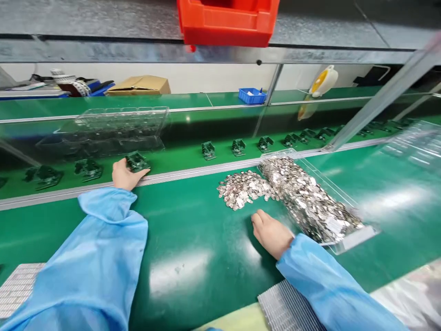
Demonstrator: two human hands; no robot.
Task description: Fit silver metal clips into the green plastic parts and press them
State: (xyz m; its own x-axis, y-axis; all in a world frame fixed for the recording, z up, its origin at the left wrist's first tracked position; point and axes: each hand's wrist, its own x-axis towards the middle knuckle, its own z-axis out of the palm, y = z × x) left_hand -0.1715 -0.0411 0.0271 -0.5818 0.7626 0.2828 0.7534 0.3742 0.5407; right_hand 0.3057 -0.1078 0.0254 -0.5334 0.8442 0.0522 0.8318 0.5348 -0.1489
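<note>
1. Both hands are out over the green counter (193,239): the left hand (124,175) reaches to the left of centre and grips a small green part (137,162) at the near edge of the conveyor belt (179,154).
2. Right hand (272,233), low and right of centre, rests knuckles up on the counter with fingers curled under; whether it pinches anything I cannot tell, as the fingertips are hidden.
3. That green part lies with its long axis running left to right along the belt, tilted slightly toward the upper left of the frame.
4. Just above the right hand sits a heap of small silvery metal pieces (243,188), spilling from a clear tray (351,236) whose long axis runs from the centre down to the lower right.
5. More green parts (237,147) stand spaced along the belt, running from the left edge to the upper right.
6. A metal rail (193,173) divides belt from counter; between the two hands the counter is bare and glossy.
7. Clear empty trays (120,122) are stacked at upper left, beyond the belt.
8. A red bin (227,23) hangs from a shelf at top centre; a blue basket (252,95) and a cardboard box (139,85) sit on the far bench.
9. Ribbed grey sheets (285,308) lie at the bottom edge.
</note>
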